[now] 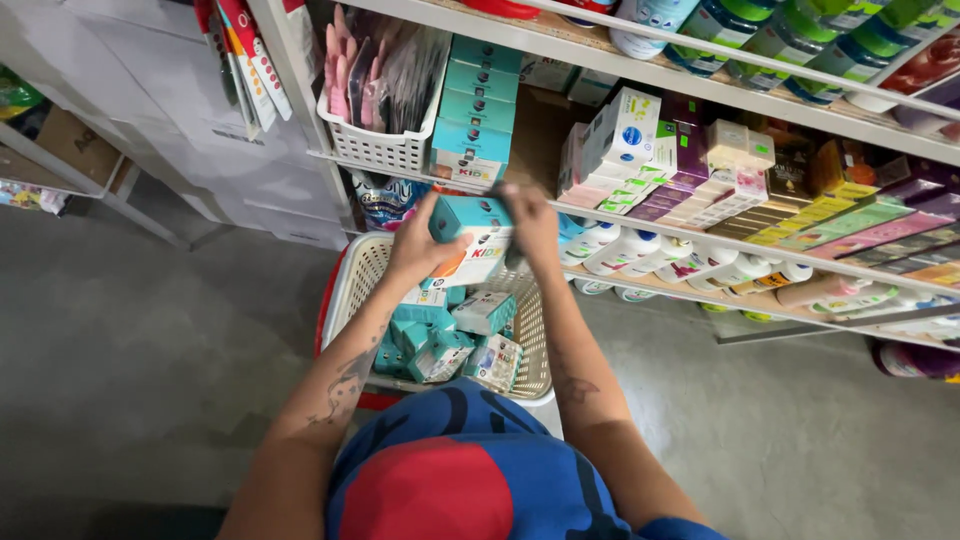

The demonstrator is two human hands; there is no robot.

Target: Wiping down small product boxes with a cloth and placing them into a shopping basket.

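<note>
My left hand [418,243] grips a teal and white carton [470,236] by its left side, held up over a cream plastic basket [358,282] with a red rim. My right hand [530,222] is at the carton's right top corner, fingers pinched on a small dark thing [499,197] that I cannot make out. Inside the basket lie several small teal boxes [440,340], tumbled at odd angles. Straight ahead, a stack of matching teal cartons [472,110] stands on the shelf.
A white mesh basket [380,148] of pink and dark packets sits left of the stack. White and purple boxes [640,160] and white bottles [680,262] fill the shelves to the right. Grey concrete floor [140,350] lies on both sides.
</note>
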